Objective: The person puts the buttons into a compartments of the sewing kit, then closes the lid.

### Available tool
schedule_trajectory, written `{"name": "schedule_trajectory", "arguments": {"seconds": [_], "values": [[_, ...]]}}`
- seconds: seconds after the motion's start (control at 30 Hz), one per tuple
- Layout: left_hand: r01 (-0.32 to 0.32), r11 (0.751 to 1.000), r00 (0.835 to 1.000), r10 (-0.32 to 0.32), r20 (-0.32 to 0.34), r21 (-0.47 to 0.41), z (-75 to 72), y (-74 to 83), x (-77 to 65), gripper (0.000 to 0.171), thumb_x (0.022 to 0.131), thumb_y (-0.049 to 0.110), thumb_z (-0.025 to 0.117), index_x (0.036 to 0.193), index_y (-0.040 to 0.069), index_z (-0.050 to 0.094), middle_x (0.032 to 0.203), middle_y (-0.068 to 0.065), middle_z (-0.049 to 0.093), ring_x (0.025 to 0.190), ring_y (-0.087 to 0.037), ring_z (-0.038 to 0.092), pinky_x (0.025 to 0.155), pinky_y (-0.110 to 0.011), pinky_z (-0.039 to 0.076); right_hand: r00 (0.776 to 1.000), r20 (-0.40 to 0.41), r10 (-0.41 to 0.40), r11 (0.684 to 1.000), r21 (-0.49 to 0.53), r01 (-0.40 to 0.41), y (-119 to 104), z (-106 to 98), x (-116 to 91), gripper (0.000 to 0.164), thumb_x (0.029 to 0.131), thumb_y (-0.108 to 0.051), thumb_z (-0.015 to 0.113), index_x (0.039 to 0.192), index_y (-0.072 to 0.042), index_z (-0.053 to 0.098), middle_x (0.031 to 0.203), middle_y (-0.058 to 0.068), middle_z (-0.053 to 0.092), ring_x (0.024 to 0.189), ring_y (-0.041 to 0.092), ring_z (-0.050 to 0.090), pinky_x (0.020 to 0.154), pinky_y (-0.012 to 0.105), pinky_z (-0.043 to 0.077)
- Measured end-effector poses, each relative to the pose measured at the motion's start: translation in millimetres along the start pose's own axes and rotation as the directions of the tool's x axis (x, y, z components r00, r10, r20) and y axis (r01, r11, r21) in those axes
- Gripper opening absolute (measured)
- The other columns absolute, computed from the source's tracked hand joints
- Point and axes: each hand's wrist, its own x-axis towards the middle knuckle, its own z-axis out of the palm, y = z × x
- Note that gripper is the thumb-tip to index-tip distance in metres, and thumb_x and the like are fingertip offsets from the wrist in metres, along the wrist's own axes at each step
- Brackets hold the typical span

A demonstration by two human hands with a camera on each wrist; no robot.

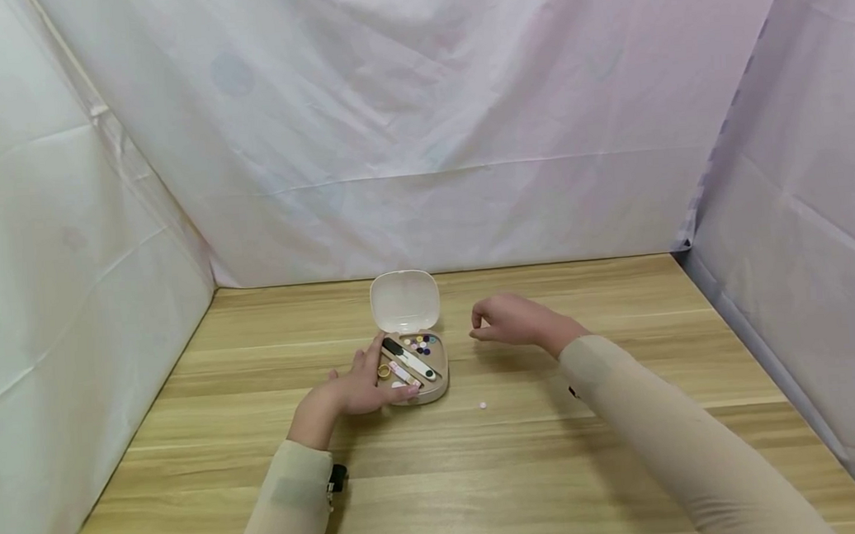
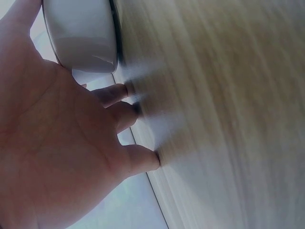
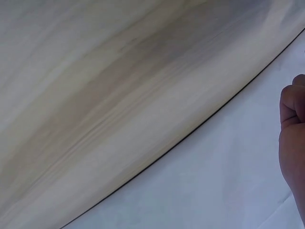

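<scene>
A small white sewing kit box (image 1: 436, 392) stands on the table, its lid (image 1: 405, 302) raised at the back. Inside lie several coloured buttons (image 1: 423, 345), a long white-and-black tool (image 1: 413, 361) set diagonally, and a gold-coloured ring (image 1: 383, 371). My left hand (image 1: 361, 387) rests against the box's left side and front, fingers spread, thumb along the front rim. In the left wrist view, other fingertips (image 2: 151, 160) meet the tabletop beside the box. To the right of the box, my right hand (image 1: 516, 319) is over the table with curled fingers; no object shows in it.
A small pale button (image 1: 483, 405) lies on the wooden table (image 1: 561, 473), to the right of the box. White cloth (image 1: 421, 176) hangs behind the table and along both sides.
</scene>
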Motion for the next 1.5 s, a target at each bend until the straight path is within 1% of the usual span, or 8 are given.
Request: {"name": "schedule_trajectory", "arguments": {"seconds": [0.07,0.3,0.5,0.63,0.8,0.9,1.1,1.5], "values": [[0.0,1.0,1.0,0.0,0.002,-0.004,-0.2,0.6,-0.6,0.132,0.086,0.085,0.064,0.171,0.024,-0.016,0.177,-0.03,0.002,0.168,-0.042,-0.001,0.126,-0.079,-0.004,1.0,0.008,-0.009,1.0,-0.012,0.009,-6.5,0.6,4.7,0.016,0.102,-0.027,0.071,0.1,-0.012,0.076,0.069,-0.004,0.052,0.064,0.01,0.043,0.062,0.026,0.04],[0.02,1.0,1.0,-0.02,0.013,0.008,4.1,-8.5,10.1,0.136,0.081,0.093,0.059,0.17,0.027,-0.021,0.179,-0.026,-0.002,0.169,-0.037,-0.005,0.127,-0.078,-0.005,0.997,0.015,-0.077,0.996,-0.038,0.077,-28.0,0.8,17.3,0.018,0.103,-0.028,0.07,0.101,-0.011,0.077,0.071,-0.004,0.055,0.065,0.01,0.044,0.062,0.025,0.04],[0.005,1.0,1.0,-0.005,0.007,-0.003,2.1,-4.6,6.0,0.135,0.082,0.09,0.062,0.171,0.025,-0.017,0.178,-0.029,0.0,0.168,-0.041,-0.003,0.125,-0.08,-0.005,0.992,-0.007,-0.123,0.991,-0.054,0.123,-41.9,4.1,27.7,0.016,0.102,-0.024,0.07,0.1,-0.01,0.078,0.071,-0.005,0.055,0.064,0.009,0.044,0.061,0.023,0.04],[-0.006,1.0,1.0,0.006,-0.006,-0.016,3.2,-6.8,7.4,0.137,0.08,0.091,0.062,0.171,0.025,-0.016,0.177,-0.031,0.002,0.168,-0.043,-0.001,0.122,-0.083,-0.005,0.989,-0.004,-0.15,0.987,-0.059,0.15,-49.1,9.7,35.2,0.015,0.102,-0.023,0.07,0.099,-0.011,0.078,0.072,-0.004,0.059,0.065,0.009,0.046,0.063,0.024,0.042],[-0.01,1.0,1.0,0.01,-0.009,-0.01,4.4,-10.0,10.4,0.138,0.079,0.092,0.062,0.171,0.025,-0.017,0.177,-0.032,0.002,0.167,-0.045,0.0,0.122,-0.084,-0.004,0.99,0.015,-0.138,0.989,-0.057,0.139,-54.8,15.8,41.1,0.015,0.103,-0.026,0.07,0.099,-0.013,0.077,0.082,-0.004,0.071,0.069,0.008,0.054,0.069,0.025,0.05],[-0.013,1.0,1.0,0.013,-0.003,0.001,1.2,-4.3,5.0,0.136,0.082,0.09,0.063,0.171,0.023,-0.015,0.176,-0.032,0.002,0.167,-0.046,0.0,0.122,-0.084,-0.004,0.992,0.019,-0.124,0.991,-0.053,0.125,-57.5,17.6,42.5,0.016,0.104,-0.026,0.07,0.1,-0.013,0.077,0.088,-0.003,0.075,0.072,0.007,0.058,0.073,0.026,0.053],[-0.008,1.0,1.0,0.008,0.002,0.005,-1.9,2.6,-2.2,0.131,0.086,0.084,0.064,0.172,0.022,-0.014,0.177,-0.03,0.003,0.168,-0.043,0.001,0.125,-0.081,-0.002,0.994,0.027,-0.107,0.993,-0.055,0.108,-60.4,19.5,43.0,0.018,0.105,-0.026,0.069,0.1,-0.012,0.078,0.09,-0.002,0.076,0.073,0.007,0.059,0.073,0.025,0.053],[0.014,1.0,1.0,-0.014,0.011,0.019,1.2,-3.0,4.4,0.134,0.082,0.091,0.06,0.17,0.028,-0.019,0.178,-0.027,0.001,0.169,-0.038,-0.001,0.126,-0.079,-0.003,0.995,0.016,-0.102,0.992,-0.073,0.103,-59.1,25.4,45.0,0.019,0.105,-0.027,0.069,0.101,-0.011,0.078,0.091,-0.001,0.076,0.073,0.007,0.059,0.074,0.027,0.054]]}}
